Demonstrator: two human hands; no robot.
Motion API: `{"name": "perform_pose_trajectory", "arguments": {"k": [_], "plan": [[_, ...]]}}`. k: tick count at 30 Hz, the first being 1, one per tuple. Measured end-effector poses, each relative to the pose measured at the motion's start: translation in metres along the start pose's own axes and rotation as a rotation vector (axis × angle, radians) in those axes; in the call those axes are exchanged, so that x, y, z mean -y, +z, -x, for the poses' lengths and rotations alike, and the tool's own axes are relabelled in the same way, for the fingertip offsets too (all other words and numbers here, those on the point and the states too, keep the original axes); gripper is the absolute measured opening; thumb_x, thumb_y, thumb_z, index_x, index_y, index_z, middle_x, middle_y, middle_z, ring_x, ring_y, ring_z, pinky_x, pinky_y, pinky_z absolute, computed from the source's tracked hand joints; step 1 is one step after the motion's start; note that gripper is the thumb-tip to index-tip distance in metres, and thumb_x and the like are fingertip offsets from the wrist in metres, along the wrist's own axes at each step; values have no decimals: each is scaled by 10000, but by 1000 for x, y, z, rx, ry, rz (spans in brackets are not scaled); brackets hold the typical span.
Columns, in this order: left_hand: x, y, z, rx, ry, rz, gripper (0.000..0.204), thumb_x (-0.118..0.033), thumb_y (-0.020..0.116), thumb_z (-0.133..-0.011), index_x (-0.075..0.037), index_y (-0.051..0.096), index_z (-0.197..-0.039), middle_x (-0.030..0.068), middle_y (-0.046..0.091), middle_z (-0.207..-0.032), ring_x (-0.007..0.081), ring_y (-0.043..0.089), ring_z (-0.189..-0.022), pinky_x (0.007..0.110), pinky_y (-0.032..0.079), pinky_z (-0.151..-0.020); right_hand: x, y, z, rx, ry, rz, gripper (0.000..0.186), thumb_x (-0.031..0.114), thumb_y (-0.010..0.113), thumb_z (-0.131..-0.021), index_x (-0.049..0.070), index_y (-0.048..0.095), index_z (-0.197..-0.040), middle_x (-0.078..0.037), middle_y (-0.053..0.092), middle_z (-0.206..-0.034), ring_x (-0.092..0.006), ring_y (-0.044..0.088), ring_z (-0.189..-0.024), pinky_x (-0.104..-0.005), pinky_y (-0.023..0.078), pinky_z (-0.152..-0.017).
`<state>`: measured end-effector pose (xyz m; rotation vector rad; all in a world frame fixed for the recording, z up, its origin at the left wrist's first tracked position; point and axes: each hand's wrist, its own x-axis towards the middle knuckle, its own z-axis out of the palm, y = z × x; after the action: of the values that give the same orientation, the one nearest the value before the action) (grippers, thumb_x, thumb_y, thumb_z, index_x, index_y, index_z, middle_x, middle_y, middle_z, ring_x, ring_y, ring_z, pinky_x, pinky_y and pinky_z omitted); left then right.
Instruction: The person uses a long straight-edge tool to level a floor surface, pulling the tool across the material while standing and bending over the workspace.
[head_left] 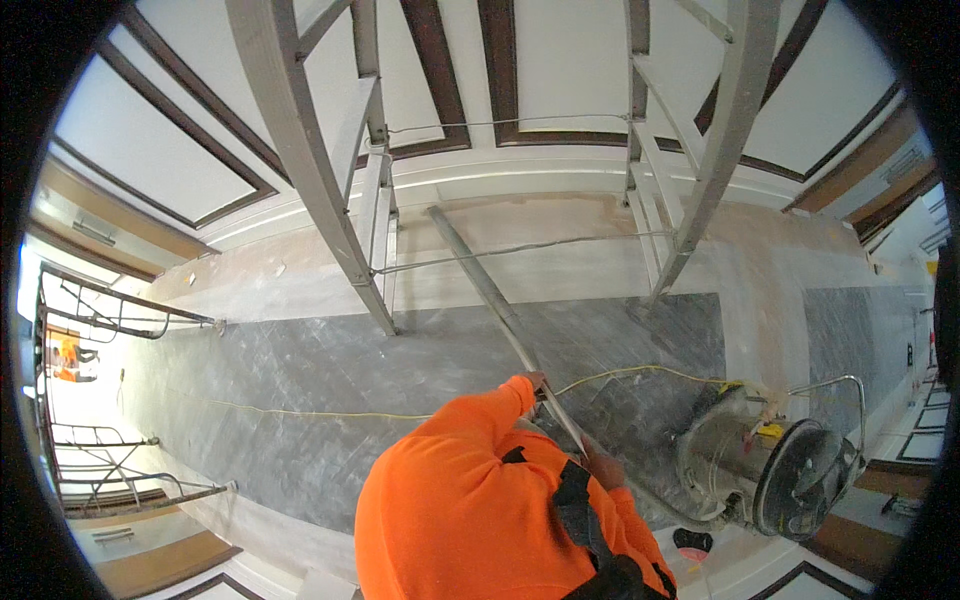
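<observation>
A long grey metal vacuum wand (490,296) slants across the dusty floor, its far end low between the legs of a stepladder. My left hand (538,383), at the end of an orange sleeve, is closed round the wand partway down. Closer to my body, my right hand (601,466) grips the same wand near its upper end. A ribbed hose (665,507) runs along the floor beside my right arm to a steel canister vacuum (722,450) that seems tilted or lying over at the right. My arm and body hide part of the hose.
Metal ladder legs (310,165) stand ahead on the left, with another ladder frame (705,170) on the right; thin cords join them. A yellow cable (330,413) crosses the floor. Scaffold frames (110,460) stand far left. A dustpan-like object (692,542) lies near the vacuum.
</observation>
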<state>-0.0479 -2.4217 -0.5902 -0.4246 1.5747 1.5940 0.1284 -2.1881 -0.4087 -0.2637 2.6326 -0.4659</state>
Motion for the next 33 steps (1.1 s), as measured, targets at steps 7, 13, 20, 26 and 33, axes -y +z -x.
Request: {"name": "perform_pose_trajectory", "arguments": {"k": [7, 13, 20, 26, 33], "plan": [[-27, -51, -10, -185, -216, 627, 299, -271, 442, -947, -50, 566, -790, 101, 578, -692, 259, 572, -583, 409, 523, -569, 49, -44, -58, 134, -12, 107, 560, 304, 444, -937, 195, 263, -1457, -152, 588, -582, -336, 571, -475, -478, 421, -457], [-41, -77, -22, -257, -176, 781, 274, -279, 450, -962, -45, 551, -862, 106, 598, -734, 258, 596, -619, 407, 521, -560, 66, -52, -96, 124, -4, 109, 511, 290, 446, -929, 161, 349, -1414, -155, 612, -621, -355, 597, -535, -485, 452, -512], [-54, -83, -33, -241, -244, 755, 278, -297, 446, -974, -48, 538, -892, 107, 597, -730, 264, 611, -633, 420, 541, -578, 72, -69, -110, 166, 47, 89, 527, 245, 431, -918, 154, 329, -1427, -178, 637, -720, -368, 624, -629, -499, 471, -594], [-28, -66, -47, -301, -261, 640, 271, -303, 460, -969, -56, 554, -908, 109, 613, -750, 266, 596, -613, 462, 545, -615, 63, -71, -84, 115, 38, 67, 503, 274, 456, -928, 152, 369, -1408, -182, 640, -742, -368, 620, -652, -485, 471, -606], [-31, -7, -39, -124, -294, 490, 371, -297, 393, -980, -39, 575, -784, 125, 605, -703, 277, 587, -598, 423, 533, -575, 42, -80, -42, 122, 118, 57, 503, 298, 455, -935, 145, 374, -1408, -180, 643, -773, -351, 621, -663, -474, 469, -612]]}}
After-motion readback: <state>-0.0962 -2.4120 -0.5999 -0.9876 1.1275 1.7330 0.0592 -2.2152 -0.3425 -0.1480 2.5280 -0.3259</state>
